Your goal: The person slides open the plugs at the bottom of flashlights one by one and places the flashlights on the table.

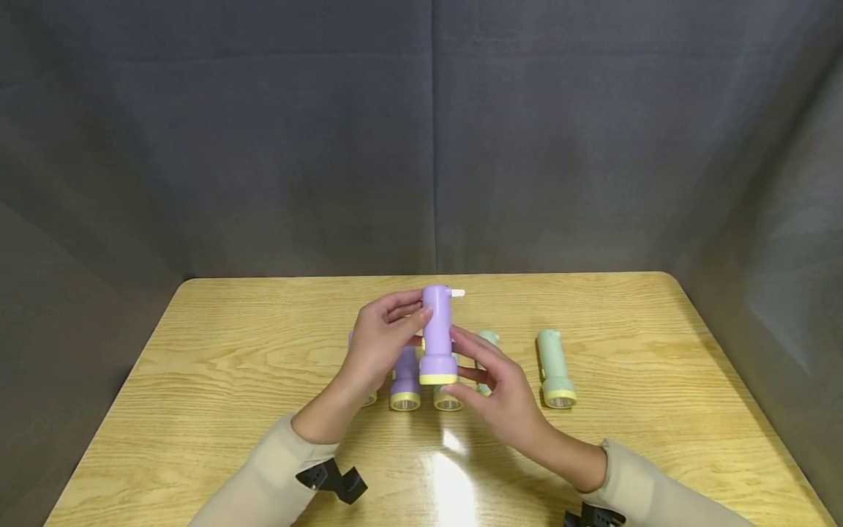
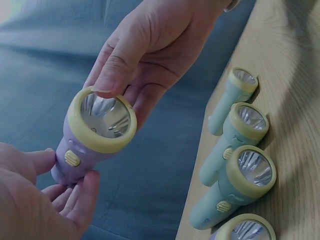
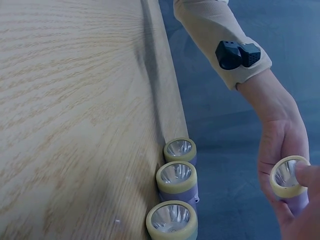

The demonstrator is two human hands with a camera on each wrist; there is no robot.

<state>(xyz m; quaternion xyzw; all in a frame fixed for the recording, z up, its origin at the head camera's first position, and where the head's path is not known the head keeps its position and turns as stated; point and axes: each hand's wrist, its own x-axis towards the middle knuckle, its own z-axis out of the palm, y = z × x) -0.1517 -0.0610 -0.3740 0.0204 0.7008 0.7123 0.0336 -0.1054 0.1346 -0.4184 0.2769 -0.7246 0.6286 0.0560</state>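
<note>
A purple flashlight (image 1: 437, 329) with a yellow rim is held up above the table, its lens end toward the body and a white tab sticking out near its far end. My left hand (image 1: 383, 331) pinches its tail end between thumb and fingers. My right hand (image 1: 503, 391) grips the lens end, thumb at the yellow rim. In the left wrist view the lens of the held flashlight (image 2: 97, 125) faces the camera, with the left hand (image 2: 45, 195) at its tail and the right hand (image 2: 145, 55) at its rim.
On the wooden table (image 1: 230, 366) lie several flashlights in a row: a purple one (image 1: 405, 380), a green one (image 1: 555, 366) apart at the right, and others partly hidden behind the hands. A dark curtain (image 1: 296, 146) hangs behind the table.
</note>
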